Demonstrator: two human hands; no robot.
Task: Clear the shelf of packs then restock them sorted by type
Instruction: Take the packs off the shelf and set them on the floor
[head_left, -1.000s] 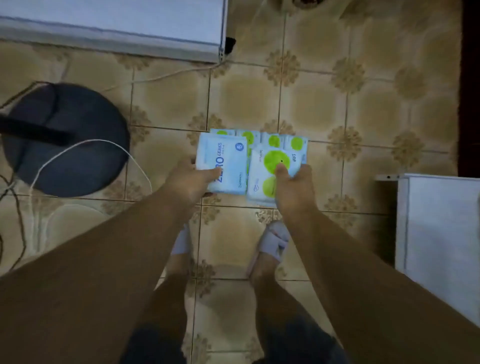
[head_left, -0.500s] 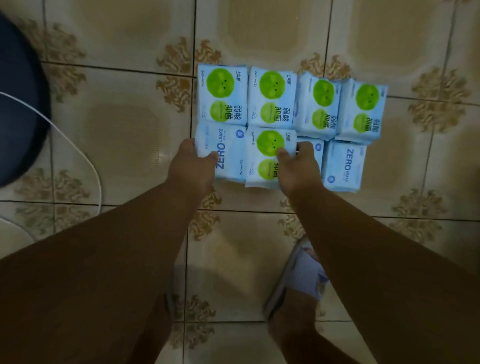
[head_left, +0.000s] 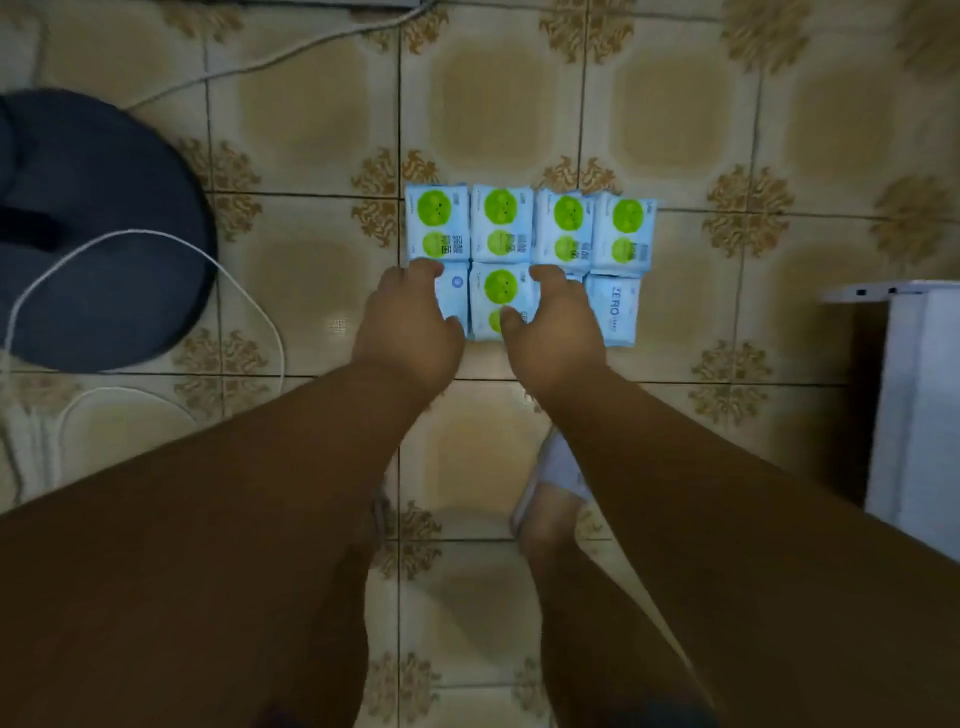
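Note:
Light blue packs lie in two rows on the tiled floor. The back row holds several green-dot packs (head_left: 501, 223). In the front row, my left hand (head_left: 410, 322) lies over a blue ZERO pack (head_left: 455, 297), fingers on top and thumb at its near edge. Beside it is another green-dot pack (head_left: 497, 296), with my right hand (head_left: 551, 328) on its right side and the thumb pressed on its face. My right hand hides whatever lies under it. A second ZERO pack (head_left: 614, 312) lies free at the right end of the front row.
A white shelf unit (head_left: 917, 405) stands at the right edge. A dark round base (head_left: 104, 234) sits on the floor at left, with a white cable (head_left: 156, 236) looping over it. My slippered foot (head_left: 550, 483) is below the packs.
Both hands carried the ZERO pack and the green-dot pack forward and down into the front row on the floor. The view has pulled back, and the shelf unit shows again at right.

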